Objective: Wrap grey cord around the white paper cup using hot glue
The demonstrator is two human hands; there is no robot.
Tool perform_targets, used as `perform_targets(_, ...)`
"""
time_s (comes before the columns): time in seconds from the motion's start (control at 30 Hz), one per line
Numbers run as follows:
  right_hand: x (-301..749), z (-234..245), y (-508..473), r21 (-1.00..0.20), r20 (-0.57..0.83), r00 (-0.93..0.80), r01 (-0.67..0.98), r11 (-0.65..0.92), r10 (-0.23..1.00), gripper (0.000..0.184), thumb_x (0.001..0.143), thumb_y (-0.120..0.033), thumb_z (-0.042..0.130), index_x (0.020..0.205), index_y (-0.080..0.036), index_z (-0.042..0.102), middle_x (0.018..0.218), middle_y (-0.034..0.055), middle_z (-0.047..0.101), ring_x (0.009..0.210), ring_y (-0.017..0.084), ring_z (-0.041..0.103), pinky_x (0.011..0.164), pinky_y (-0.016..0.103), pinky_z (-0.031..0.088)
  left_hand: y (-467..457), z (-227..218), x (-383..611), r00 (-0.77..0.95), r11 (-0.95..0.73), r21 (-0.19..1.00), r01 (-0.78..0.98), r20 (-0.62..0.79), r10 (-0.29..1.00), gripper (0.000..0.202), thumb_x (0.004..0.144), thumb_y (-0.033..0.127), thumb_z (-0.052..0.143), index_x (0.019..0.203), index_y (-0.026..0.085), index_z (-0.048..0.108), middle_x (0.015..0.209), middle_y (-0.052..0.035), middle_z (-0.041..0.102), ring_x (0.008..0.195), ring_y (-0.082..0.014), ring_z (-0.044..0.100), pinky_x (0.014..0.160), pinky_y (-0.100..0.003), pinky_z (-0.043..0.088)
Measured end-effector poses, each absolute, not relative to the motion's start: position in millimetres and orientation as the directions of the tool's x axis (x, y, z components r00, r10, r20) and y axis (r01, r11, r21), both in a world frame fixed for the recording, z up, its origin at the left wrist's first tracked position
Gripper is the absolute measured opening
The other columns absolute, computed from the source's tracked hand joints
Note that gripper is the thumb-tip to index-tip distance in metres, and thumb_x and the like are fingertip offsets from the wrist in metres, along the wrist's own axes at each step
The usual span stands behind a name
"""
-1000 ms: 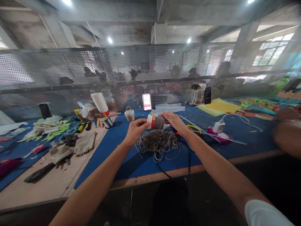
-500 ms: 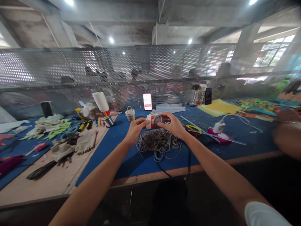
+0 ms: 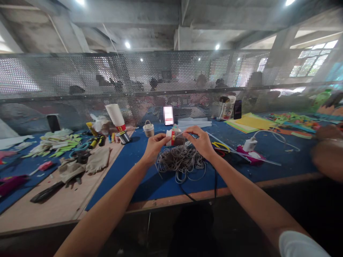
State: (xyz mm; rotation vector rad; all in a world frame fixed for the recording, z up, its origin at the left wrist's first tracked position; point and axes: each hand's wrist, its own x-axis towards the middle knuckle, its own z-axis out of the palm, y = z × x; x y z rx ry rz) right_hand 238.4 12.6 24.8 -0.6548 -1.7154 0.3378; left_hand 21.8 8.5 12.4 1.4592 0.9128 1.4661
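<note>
A small paper cup point(image 3: 169, 137), white and red, lies on its side in the air above the table. My left hand point(image 3: 155, 147) grips it by its left end. Grey cord point(image 3: 179, 139) is wound around the cup's right part. My right hand point(image 3: 198, 142) pinches a strand of this cord at the cup's right side, fingertips pressed together. Below both hands rests a loose tangled heap of grey cord point(image 3: 180, 160) on the blue table top. Behind the left hand stands a little cord-covered basket point(image 3: 148, 129) with a handle.
A lit phone point(image 3: 168, 116) stands at the back. To the left are stacked paper cups point(image 3: 115, 115), a wire spool point(image 3: 123, 137) and work gloves point(image 3: 98, 160). On the right lie yellow-handled pliers point(image 3: 221, 146), a white plug point(image 3: 249, 144) and coloured sheets point(image 3: 250, 121). Another person's arm point(image 3: 328, 153) is at far right.
My right hand has shifted from the wound side of the cup to a pinch on the cord strand, slightly away from the cup. The left hand keeps its hold.
</note>
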Motion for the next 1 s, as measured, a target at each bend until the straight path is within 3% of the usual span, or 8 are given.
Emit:
perform_targets(0.13,237.4,25.9,-1.9,-0.470,0.817,-0.224,0.274,0.839,0.531,0.013,0.092,-0.035,0.065,0.092,-0.026,0.074,0.097,0.0049,0.068,0.097,0.021,0.065,0.091,0.038,0.052,8.6,13.3,20.9,0.013,-0.362,0.925,-0.114,0.366,0.931,0.024,0.074,0.038,0.080,0.083,0.016,0.076,0.079,-0.0027,0.070,0.070,-0.0131,0.060,0.070,-0.026,0.047)
perform_targets(0.27,244.0,23.9,-13.2,-0.410,0.795,-0.296,0.380,0.829,0.529,0.017,0.093,-0.035,0.064,0.106,-0.028,0.073,0.103,0.0054,0.069,0.103,0.023,0.064,0.095,0.040,0.051,8.2,15.0,21.1,-0.018,-0.377,0.919,-0.112,0.377,0.926,0.025,0.072,0.039,0.080,0.080,0.016,0.075,0.078,-0.0026,0.069,0.070,-0.0134,0.060,0.071,-0.027,0.049)
perform_targets(0.47,289.3,10.0,-7.0,-0.523,0.739,-0.068,0.569,0.635,0.670,0.020,0.094,-0.036,0.057,0.096,-0.022,0.071,0.096,0.0066,0.072,0.084,0.022,0.066,0.082,0.038,0.053,11.6,13.0,20.8,-0.053,-0.408,0.907,-0.102,0.404,0.913,0.025,0.071,0.039,0.080,0.082,0.017,0.076,0.079,-0.0020,0.069,0.070,-0.0131,0.059,0.071,-0.027,0.048)
perform_targets(0.6,310.8,6.0,-3.9,-0.596,0.694,0.029,0.583,0.552,0.719,0.020,0.091,-0.038,0.059,0.092,-0.021,0.070,0.092,0.0062,0.073,0.078,0.021,0.067,0.078,0.037,0.054,10.9,13.1,23.2,-0.054,-0.398,0.910,-0.117,0.394,0.918,0.025,0.070,0.038,0.081,0.080,0.016,0.075,0.077,-0.0018,0.069,0.069,-0.0132,0.059,0.070,-0.027,0.048)
perform_targets(0.67,306.5,11.2,-7.2,-0.556,0.731,-0.014,0.567,0.607,0.682,0.019,0.092,-0.038,0.060,0.096,-0.022,0.070,0.096,0.0063,0.072,0.083,0.021,0.067,0.081,0.036,0.054,8.2,14.2,25.2,-0.036,-0.383,0.914,-0.131,0.382,0.923,0.026,0.069,0.039,0.082,0.079,0.016,0.075,0.076,-0.0021,0.069,0.068,-0.0131,0.058,0.069,-0.026,0.047)
perform_targets(0.83,265.2,33.7,-17.4,-0.326,0.795,-0.264,0.572,0.753,0.545,0.023,0.093,-0.037,0.064,0.113,-0.026,0.067,0.108,0.0071,0.068,0.105,0.024,0.063,0.094,0.040,0.049,1.5,16.5,29.2,0.010,-0.299,0.936,-0.184,0.306,0.952,0.027,0.066,0.038,0.085,0.076,0.016,0.074,0.072,-0.0014,0.068,0.063,-0.0107,0.056,0.063,-0.024,0.045)
perform_targets(1.0,234.6,43.8,-13.2,-0.215,0.793,-0.317,0.654,0.725,0.521,0.016,0.092,-0.035,0.066,0.105,-0.027,0.069,0.103,0.0051,0.068,0.107,0.026,0.061,0.092,0.041,0.045,-2.3,18.5,30.5,0.085,-0.255,0.941,-0.224,0.279,0.956,0.025,0.067,0.036,0.085,0.076,0.015,0.074,0.072,-0.0025,0.068,0.062,-0.0109,0.057,0.061,-0.024,0.046)
